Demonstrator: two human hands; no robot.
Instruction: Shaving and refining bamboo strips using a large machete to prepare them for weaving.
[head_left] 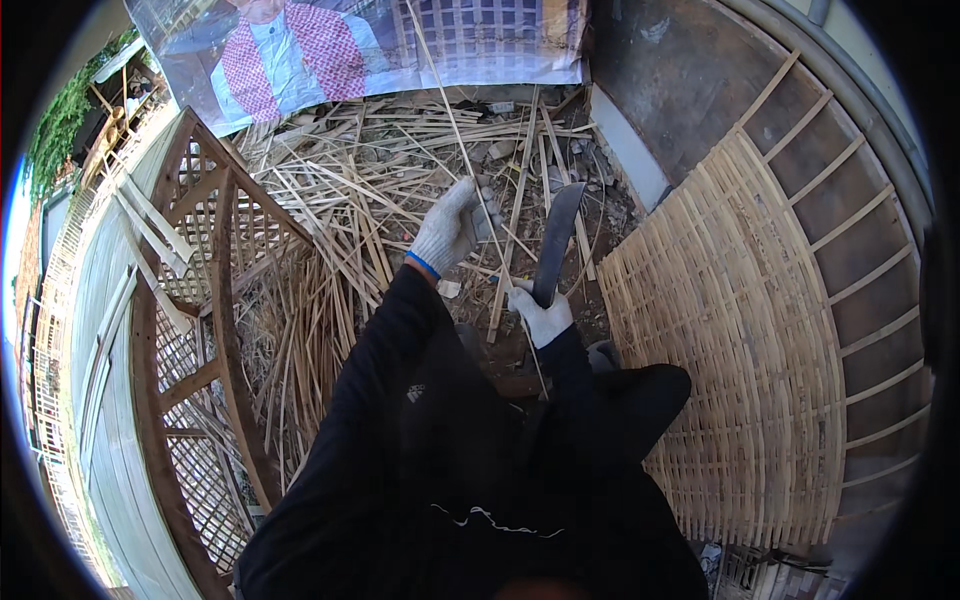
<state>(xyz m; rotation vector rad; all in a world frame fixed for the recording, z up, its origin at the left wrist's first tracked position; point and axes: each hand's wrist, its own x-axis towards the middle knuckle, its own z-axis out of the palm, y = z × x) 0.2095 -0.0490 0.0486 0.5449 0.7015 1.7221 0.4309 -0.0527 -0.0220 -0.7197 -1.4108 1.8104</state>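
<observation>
My left hand (450, 228), in a white knit glove with a blue cuff, curls loosely around a long thin bamboo strip (440, 82). The strip slants from the top of the view down past my right hand. A machete (560, 240) with a broad dark blade points up and away, its handle hidden in my right hand (545, 320), gloved in white too. The strip runs close by the thumb of that hand, beside the lower part of the blade; whether they touch, I cannot tell.
Split bamboo strips (340, 215) litter the ground ahead and to the left. At right a woven bamboo panel (730, 350) leans near a brown board (670, 90). A wooden lattice frame (225, 330) stands at left. A printed banner (480, 45) hangs at the back.
</observation>
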